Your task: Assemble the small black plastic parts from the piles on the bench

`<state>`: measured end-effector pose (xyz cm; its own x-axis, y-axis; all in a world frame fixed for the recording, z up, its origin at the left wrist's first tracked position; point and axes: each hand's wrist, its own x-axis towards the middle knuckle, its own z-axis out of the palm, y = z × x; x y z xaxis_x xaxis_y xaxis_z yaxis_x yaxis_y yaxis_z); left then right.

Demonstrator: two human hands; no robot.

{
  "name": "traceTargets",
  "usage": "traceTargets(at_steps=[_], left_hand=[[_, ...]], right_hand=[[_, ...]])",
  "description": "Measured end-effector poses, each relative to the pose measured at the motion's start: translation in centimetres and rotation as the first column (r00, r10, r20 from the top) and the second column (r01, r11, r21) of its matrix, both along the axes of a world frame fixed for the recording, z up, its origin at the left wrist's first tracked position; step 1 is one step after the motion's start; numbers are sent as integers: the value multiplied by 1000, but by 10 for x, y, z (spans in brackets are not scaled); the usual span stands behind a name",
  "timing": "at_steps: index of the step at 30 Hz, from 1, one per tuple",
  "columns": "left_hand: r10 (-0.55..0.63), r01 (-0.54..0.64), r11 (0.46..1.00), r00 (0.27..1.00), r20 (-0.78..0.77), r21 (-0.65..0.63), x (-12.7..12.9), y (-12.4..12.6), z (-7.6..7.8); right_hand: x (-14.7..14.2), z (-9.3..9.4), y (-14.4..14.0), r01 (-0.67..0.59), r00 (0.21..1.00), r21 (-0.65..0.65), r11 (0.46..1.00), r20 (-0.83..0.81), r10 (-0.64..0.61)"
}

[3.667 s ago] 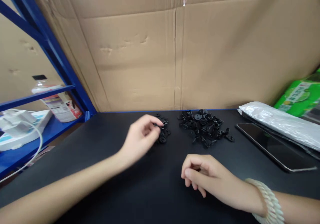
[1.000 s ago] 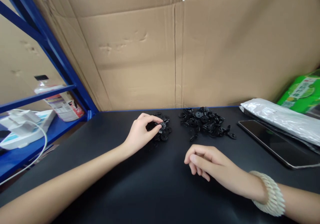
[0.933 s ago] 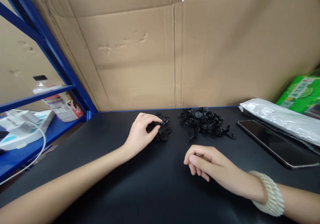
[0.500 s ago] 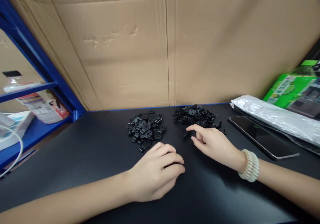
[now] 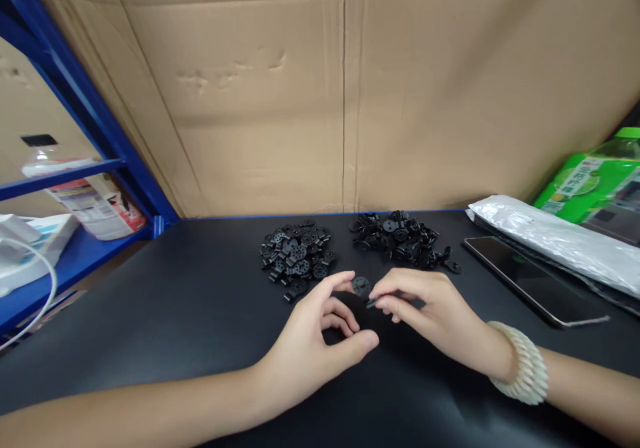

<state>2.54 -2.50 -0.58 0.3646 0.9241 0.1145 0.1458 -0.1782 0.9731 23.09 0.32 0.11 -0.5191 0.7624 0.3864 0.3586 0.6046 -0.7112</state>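
Observation:
Between thumb and index finger, my right hand (image 5: 425,305) pinches a small black plastic clip (image 5: 362,288) with a round, perforated disc at one end. My left hand (image 5: 320,335) is just left of it, fingers curved and thumb apart, with nothing in its grasp. Its index fingertip is close to the disc; whether they touch I cannot tell. Beyond my hands lie two heaps of similar black parts on the black tabletop (image 5: 200,341): a left heap (image 5: 299,251) of clips with perforated discs, and a looser right heap (image 5: 400,235).
A dark phone (image 5: 535,278) lies at the right, beside a silvery plastic package (image 5: 550,235) and a green-labelled bottle (image 5: 585,178). A cardboard sheet (image 5: 260,101) walls the back. At the left, a blue shelf frame (image 5: 125,188) holds a labelled bottle (image 5: 95,198) and a white cable.
My right hand has picked up a black clip beside the right heap and brought it toward my left hand. My left hand has turned and opened, thumb and fingers now apart.

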Motion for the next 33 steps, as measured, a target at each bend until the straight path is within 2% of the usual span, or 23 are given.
traceTargets(at_steps=[2, 5, 8, 11, 13, 18, 25, 33], left_hand=[[19, -16, 997, 999, 43, -75, 1, 0, 0], [52, -47, 996, 996, 77, -73, 0, 1, 1], [54, -45, 996, 991, 124, -71, -2, 2, 2], [54, -29, 989, 983, 175, -142, -3, 4, 3], [65, -23, 978, 977, 203, -205, -3, 5, 3], [90, -24, 959, 970, 224, -281, -2, 5, 4], [67, -11, 970, 972, 225, -241, 1, 1, 3], [6, 47, 974, 973, 231, -222, 0, 0, 4]], right_hand=[[-3, 4, -8, -69, 997, 50, 996, 21, 68], [-7, 4, -14, -92, 996, 35, 995, 20, 91], [-11, -1, -13, -27, 1000, -77, 997, -9, 27], [-12, -5, -11, 4, 999, -260, 966, -33, -13], [-13, -5, -10, -12, 1000, -311, 950, -21, 6], [-12, 1, -13, -39, 996, -213, 976, 66, 55], [-12, 3, -21, -137, 965, 34, 990, 230, 125], [-11, -1, -22, -158, 967, 69, 985, 212, 140]])
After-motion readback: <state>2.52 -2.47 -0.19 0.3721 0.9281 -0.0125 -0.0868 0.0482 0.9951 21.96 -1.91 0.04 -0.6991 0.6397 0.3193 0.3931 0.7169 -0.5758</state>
